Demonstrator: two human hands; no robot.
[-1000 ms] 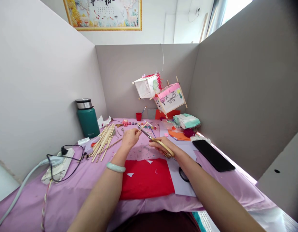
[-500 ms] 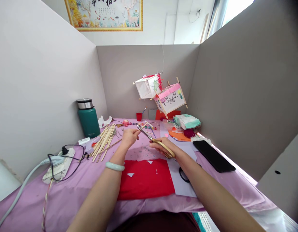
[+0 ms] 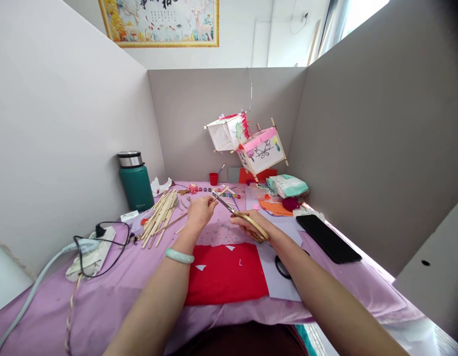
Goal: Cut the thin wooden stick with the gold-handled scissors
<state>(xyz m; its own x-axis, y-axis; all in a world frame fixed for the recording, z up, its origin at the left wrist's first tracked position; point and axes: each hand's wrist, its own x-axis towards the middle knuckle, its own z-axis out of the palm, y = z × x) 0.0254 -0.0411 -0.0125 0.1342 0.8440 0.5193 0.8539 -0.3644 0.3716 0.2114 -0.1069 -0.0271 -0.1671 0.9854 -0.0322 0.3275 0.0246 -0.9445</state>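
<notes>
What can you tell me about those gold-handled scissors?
The scissors have looped, gold-coloured handles and slim, shiny blades that look like metal. The right hand grips the handles above the table; the blades point forward and leftward, tips near a thin stick in the left hand. Whether they touch it is too small to tell.

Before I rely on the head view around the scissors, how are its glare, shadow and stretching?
Head view: window blown out white; head view: upper right corner dark and smeared; head view: right partition shaded, cloth glary at its right edge; head view: wide-angle stretch at the borders; head view: scissors readable, blade tips small.
</notes>
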